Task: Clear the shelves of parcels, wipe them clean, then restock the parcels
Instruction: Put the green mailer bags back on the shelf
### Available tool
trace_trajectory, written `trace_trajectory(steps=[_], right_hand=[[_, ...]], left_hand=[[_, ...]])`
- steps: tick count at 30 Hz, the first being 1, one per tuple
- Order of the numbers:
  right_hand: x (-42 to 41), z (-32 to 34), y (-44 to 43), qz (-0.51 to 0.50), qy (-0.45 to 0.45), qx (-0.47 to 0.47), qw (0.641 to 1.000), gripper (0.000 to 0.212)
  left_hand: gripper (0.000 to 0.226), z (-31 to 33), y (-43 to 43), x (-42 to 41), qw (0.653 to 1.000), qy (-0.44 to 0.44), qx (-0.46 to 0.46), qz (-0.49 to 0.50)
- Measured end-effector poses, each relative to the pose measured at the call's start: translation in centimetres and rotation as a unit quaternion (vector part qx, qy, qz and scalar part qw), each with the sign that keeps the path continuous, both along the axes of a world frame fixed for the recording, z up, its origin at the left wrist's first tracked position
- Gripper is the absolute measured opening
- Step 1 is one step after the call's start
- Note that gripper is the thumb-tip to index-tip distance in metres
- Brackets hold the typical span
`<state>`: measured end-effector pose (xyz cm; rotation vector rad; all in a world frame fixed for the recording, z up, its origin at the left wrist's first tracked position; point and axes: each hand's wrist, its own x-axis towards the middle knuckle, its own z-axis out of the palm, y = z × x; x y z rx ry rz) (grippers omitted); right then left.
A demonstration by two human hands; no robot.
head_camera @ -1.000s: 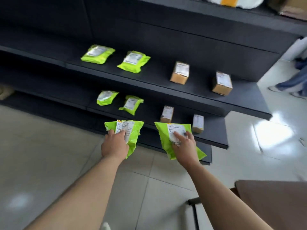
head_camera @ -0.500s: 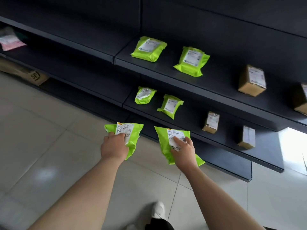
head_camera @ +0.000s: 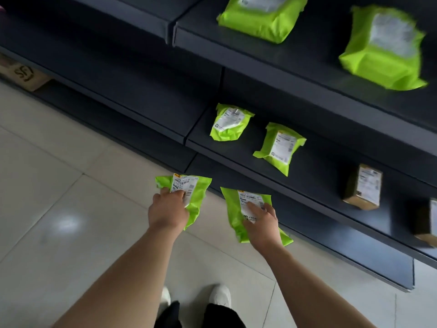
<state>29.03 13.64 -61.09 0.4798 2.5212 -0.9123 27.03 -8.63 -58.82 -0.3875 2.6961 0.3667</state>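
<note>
My left hand grips a green parcel bag with a white label, held over the floor just in front of the bottom shelf. My right hand grips a second green parcel bag above that shelf's front edge. On the middle shelf lie two green bags and two small brown boxes. Two larger-looking green bags rest on the shelf above.
The dark shelving runs diagonally from upper left to lower right. A brown carton marked SF sits under the left shelf section. Pale tiled floor spreads to the left, and my white shoes stand at the bottom.
The view has dropped and closed in on the lower shelves. Both hands keep hold of their green bags and sit lower, nearer the bottom shelf.
</note>
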Motion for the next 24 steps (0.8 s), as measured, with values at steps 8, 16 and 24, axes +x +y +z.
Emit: trace_trajectory(steps=[8,16,24], right_hand=[[-5.5,-15.9,-2.0,-0.038,0.004,0.009,0.999,0.051],[-11.8,-30.7,-1.0,-0.088,0.049,0.031,0.994,0.051],[-19.0,-39.6,0.8,-0.15,0.148,0.024,0.977,0.053]], left_hand=[[0.036,-16.4,-1.2,-7.1,0.998,0.01,0.01,-0.057],[0.032,-31.5,0.5,-15.5,0.994,0.063,0.015,-0.089],[0.033,-41.3,2.9,-23.0,0.974,0.164,0.013,-0.153]])
